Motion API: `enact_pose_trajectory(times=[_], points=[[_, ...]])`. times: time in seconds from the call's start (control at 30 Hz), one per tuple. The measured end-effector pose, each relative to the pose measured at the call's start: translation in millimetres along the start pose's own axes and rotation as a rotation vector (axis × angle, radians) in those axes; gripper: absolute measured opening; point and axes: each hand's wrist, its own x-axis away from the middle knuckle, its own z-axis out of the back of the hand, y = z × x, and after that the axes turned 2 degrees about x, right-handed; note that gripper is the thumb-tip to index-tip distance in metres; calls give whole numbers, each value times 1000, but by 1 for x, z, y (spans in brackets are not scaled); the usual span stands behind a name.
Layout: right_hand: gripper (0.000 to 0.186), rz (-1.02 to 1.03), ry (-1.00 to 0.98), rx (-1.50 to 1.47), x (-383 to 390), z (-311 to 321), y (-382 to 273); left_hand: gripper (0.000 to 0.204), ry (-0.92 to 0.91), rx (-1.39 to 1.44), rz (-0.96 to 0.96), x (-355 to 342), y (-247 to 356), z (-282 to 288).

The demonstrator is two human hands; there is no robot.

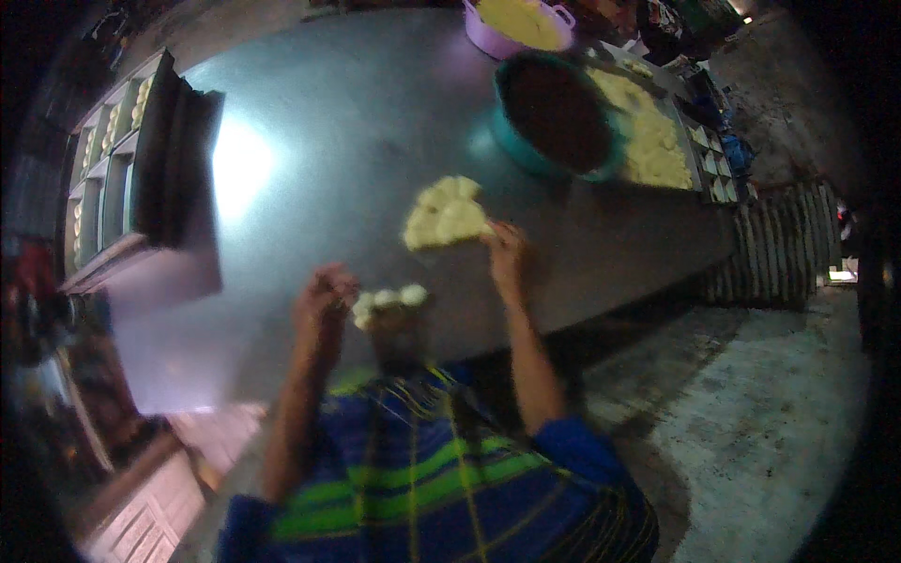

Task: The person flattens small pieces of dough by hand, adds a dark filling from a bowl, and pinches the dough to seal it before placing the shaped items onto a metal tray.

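My right hand (502, 249) has its fingers closed on the right edge of a pale yellow, lumpy dough piece (444, 214) on the steel table (300, 113). My left hand (326, 293) is at the left of several small white dough balls (413, 295), which sit in a short bent row near the table's front edge. Its curled fingers are blurred, so I cannot tell whether they hold anything or whether they touch the nearest ball.
A teal basin (516, 131) with dark contents and a purple tub (488, 38) stand at the back, beside more yellow dough (652, 141). Stacked metal trays with dough pieces (117, 169) are at the left, more moulds (713, 164) at the right. Corrugated sheet (779, 239) lies beyond.
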Motion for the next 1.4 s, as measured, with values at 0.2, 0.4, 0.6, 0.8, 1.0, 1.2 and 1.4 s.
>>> enact_pose_trajectory(times=[0.2, 0.4, 0.6, 0.8, 1.0, 1.2, 1.4], points=[[31, -198, 17, -477, 5, 11, -45, 26, -126, -547, -357, -6, 14, -62], [46, -372, -173, -1533, 47, 57, -157, 31, -365, -1182, -1183, 2, 9, -159], [63, -68, -287, -1008, 61, 58, -161, 19, -563, -1057, -1250, -3, 4, -159], [60, -455, -375, -1726, 67, 40, -152, 30, -716, -673, -754, -28, -19, -156], [48, -456, -125, -2059, 34, 63, -105, 55, -640, -233, -312, -16, -17, -152], [29, -182, 31, -673, -122, 186, -64, 25, -320, -506, 22, -13, -5, -79], [17, 203, -545, 357, -233, 178, -3, 19, -114, -555, -164, -12, 15, -43]])
